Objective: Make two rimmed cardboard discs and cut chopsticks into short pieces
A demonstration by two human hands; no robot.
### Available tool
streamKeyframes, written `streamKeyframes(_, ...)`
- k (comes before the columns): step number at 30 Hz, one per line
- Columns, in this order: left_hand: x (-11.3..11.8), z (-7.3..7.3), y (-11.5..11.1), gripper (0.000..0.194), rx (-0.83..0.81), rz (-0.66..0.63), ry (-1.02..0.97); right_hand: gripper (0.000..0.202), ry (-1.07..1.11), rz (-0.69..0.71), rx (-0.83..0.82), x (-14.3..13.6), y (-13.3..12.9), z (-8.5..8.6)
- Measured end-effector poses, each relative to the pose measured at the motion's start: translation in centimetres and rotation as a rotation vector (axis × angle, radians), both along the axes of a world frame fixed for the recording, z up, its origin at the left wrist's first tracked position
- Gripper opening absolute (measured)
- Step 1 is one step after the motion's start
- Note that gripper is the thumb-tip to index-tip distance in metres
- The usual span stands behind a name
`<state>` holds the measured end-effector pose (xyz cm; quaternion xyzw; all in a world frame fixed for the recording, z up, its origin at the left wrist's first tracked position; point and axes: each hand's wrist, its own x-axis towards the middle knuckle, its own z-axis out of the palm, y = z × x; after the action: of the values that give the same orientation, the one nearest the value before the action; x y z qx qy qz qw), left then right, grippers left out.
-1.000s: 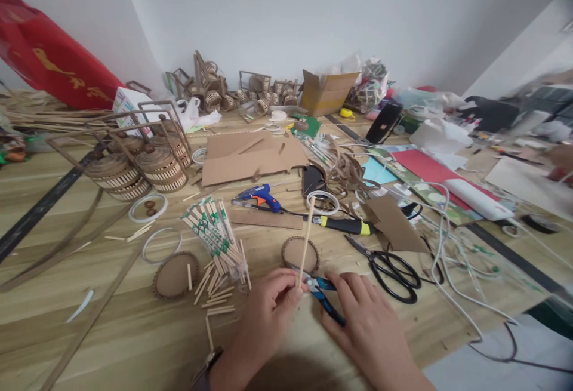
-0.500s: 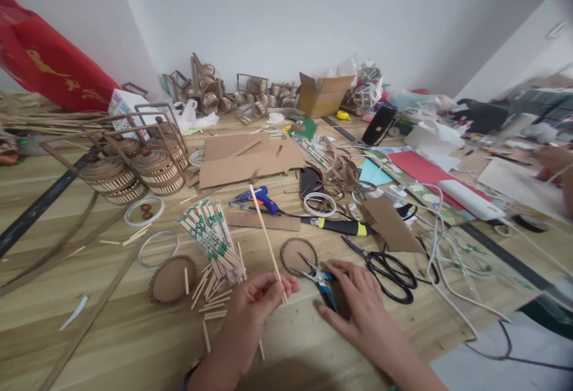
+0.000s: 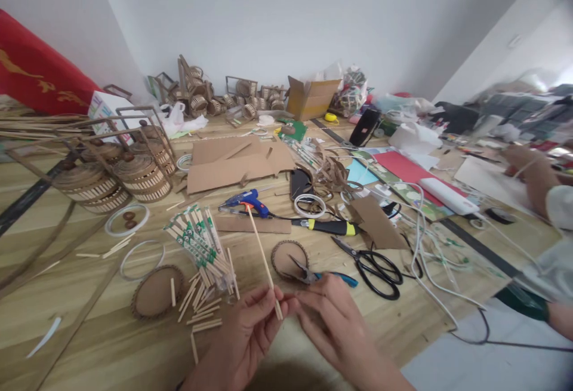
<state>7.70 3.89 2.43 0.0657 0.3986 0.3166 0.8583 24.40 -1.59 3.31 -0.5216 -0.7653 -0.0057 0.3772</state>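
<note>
My left hand (image 3: 257,319) pinches a thin bare wooden chopstick (image 3: 261,248), which slants up and away from me. Its lower end pokes out below the fingers. My right hand (image 3: 333,316) has its bent fingers drawn together, tips meeting those of my left hand; whatever is between them is hidden. Just beyond it lie pliers (image 3: 308,275) with blue handles, jaws resting over a small round cardboard disc (image 3: 286,254) with a ridged rim. Left of my hands are cut stick pieces (image 3: 203,307), paper-wrapped chopsticks (image 3: 197,239) and another rimmed cardboard disc (image 3: 156,295).
Black scissors (image 3: 373,265) lie right of the pliers, near white cables (image 3: 421,248). A blue glue gun (image 3: 246,200) and a yellow-black handled tool (image 3: 333,227) lie ahead. Lidded woven baskets (image 3: 143,176) stand at left. Another person's arm (image 3: 537,176) reaches in at right.
My right hand has come off the pliers' handles and moved left to my left hand. The pliers now lie turned, handles pointing right. My left hand still holds the chopstick.
</note>
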Motion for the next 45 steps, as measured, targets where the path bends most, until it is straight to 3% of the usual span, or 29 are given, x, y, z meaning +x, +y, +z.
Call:
streamKeyframes(5, 0.0, -0.1, -0.2, 0.006, 0.035, -0.097, -0.012, 0.013, 0.081, -0.064, 0.106, -0.5, -0.6, -0.3)
streamKeyframes(8, -0.3, 0.2, -0.2, 0.017, 0.116, -0.150, 0.010, 0.013, -0.018, -0.181, 0.153, 1.7, -1.3, 0.0)
streamKeyframes(9, -0.4, 0.4, -0.1, 0.021, 0.143, -0.143, 0.028, 0.014, -0.067, -0.268, 0.155, 3.2, -1.6, 0.2)
streamKeyframes(10, -0.6, 0.5, 0.0, 0.025, 0.160, -0.134, 0.050, 0.019, -0.135, -0.443, 0.150, 5.0, -1.9, 0.4)
streamKeyframes(14, -1.1, 0.9, 0.1, 0.035, 0.181, -0.153, 0.127, 0.030, -0.155, -0.933, 0.211, 14.0, -2.7, 1.5)
streamKeyframes(17, -1.4, 1.1, 0.2, 0.037, 0.228, -0.156, 0.161, 0.041, -0.190, -1.111, 0.110, 19.4, -2.5, 2.2)
streamKeyframes(19, -1.6, 1.1, 0.4, 0.038, 0.274, -0.143, 0.186, 0.047, -0.223, -1.106, -0.009, 20.7, -2.2, 2.3)
streamKeyframes(21, -1.9, 1.1, 0.6, 0.039, 0.313, -0.138, 0.217, 0.053, -0.244, -1.079, -0.086, 19.5, -2.0, 1.8)
streamKeyframes(24, -2.5, 1.1, 1.0, 0.043, 0.350, -0.127, 0.256, 0.051, -0.254, -0.909, -0.168, 14.1, -2.0, 0.0)
streamKeyframes(26, -2.8, 1.1, 1.1, 0.046, 0.361, -0.120, 0.276, 0.050, -0.320, -0.595, -0.263, 9.5, -2.3, -1.6)
streamKeyframes(28, -3.0, 1.1, 1.0, 0.048, 0.372, -0.129, 0.300, 0.075, -0.443, -0.398, -0.268, 5.9, -2.3, -3.2)
streamKeyframes(30, -3.1, 1.0, 0.8, 0.048, 0.388, -0.156, 0.329, 0.084, -0.485, -0.387, -0.260, 4.2, -2.0, -4.4)
streamKeyframes(32, -3.1, 1.0, 0.6, 0.047, 0.405, -0.186, 0.343, 0.077, -0.468, -0.360, -0.278, 4.2, -1.4, -5.0)
streamKeyframes(37, -3.1, 1.2, 0.5, 0.045, 0.451, -0.207, 0.327, 0.039, -0.386, -0.245, -0.260, 6.3, -0.6, -4.4)
streamKeyframes(41, -3.0, 1.2, 0.7, 0.044, 0.449, -0.198, 0.334, 0.035, -0.254, -0.243, -0.255, 6.7, -0.8, -2.8)
streamKeyframes(43, -3.0, 1.1, 0.7, 0.043, 0.448, -0.213, 0.335, 0.037, -0.106, -0.218, -0.363, 6.4, -0.9, -1.3)
streamKeyframes(45, -3.0, 1.2, 0.8, 0.042, 0.449, -0.244, 0.323, 0.038, 0.057, -0.194, -0.582, 5.8, -0.8, 0.6)
